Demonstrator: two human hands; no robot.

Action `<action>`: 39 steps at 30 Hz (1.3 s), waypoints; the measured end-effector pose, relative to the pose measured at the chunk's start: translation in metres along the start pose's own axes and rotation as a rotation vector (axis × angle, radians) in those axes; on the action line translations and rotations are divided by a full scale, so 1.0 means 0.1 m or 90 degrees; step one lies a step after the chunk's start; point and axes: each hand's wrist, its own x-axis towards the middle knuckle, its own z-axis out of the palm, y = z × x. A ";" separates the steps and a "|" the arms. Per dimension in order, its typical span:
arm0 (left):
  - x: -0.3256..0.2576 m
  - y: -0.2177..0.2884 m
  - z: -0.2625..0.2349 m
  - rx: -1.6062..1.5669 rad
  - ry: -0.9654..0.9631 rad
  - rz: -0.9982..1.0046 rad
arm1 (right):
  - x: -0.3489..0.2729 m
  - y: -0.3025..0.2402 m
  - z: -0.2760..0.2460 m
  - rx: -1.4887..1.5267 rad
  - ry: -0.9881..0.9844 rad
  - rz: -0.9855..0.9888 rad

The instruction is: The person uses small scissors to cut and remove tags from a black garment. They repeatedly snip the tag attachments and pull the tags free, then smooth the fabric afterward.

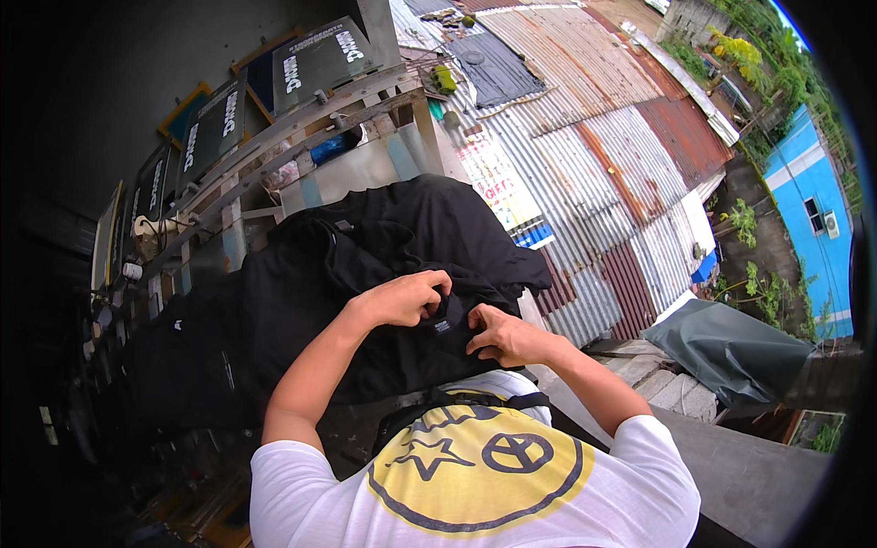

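A black shirt lies spread in front of my body, with its collar area and a small printed neck mark between my hands. My left hand is closed, its fingers curled and pinching the black fabric at the left of that mark. On the other side, my right hand has bent fingers gripping the fabric edge. More black cloth lies bunched beyond my hands. Another dark garment stretches away to the left, with small light marks on it.
A metal frame or railing runs along the left, with dark printed panels behind it. A blue item sits by the frame. Rusty corrugated roofs lie below, beyond the ledge. A grey-green tarp covers something at the right.
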 end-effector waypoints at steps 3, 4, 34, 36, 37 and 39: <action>-0.01 -0.02 -0.02 -0.017 -0.010 -0.015 | -0.02 -0.01 0.04 0.012 -0.006 0.048; -0.01 -0.02 -0.02 -0.027 -0.006 -0.017 | -0.05 0.00 0.02 0.040 0.012 0.048; -0.07 -0.15 0.12 -0.050 0.045 0.027 | -0.35 0.04 -0.51 -0.406 0.353 -0.027; -0.07 -0.11 0.09 -0.047 0.036 0.008 | -0.51 0.25 -0.96 -0.559 0.505 0.193; -0.07 -0.06 0.09 -0.062 0.039 -0.013 | -0.57 0.34 -1.14 -0.611 0.529 0.380; -0.06 0.08 0.06 -0.067 0.026 -0.088 | -0.69 0.38 -1.26 -0.573 0.466 0.534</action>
